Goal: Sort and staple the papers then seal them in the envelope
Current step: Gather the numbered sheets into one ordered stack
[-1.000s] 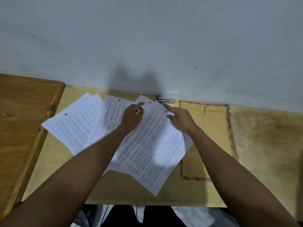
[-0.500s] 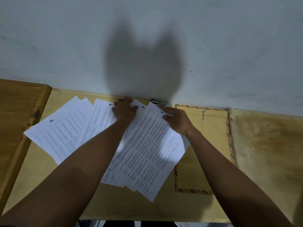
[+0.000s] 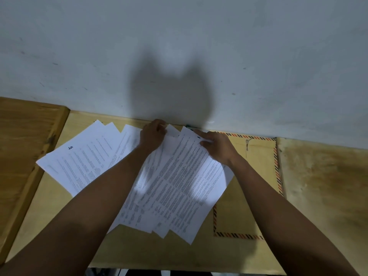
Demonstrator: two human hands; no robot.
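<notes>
Sorting printed sheets fanned across the table, both hands at their far edge by the wall.

I see one envelope, striped border, lying flat at right under the fan's right edge; contents cannot be told. Papers: at least five overlapping sheets, one marked 5 at left. My left hand has fingers curled, pinching a sheet's top corner; my right hand fingers pinch the rightmost sheet's top edge.
</notes>
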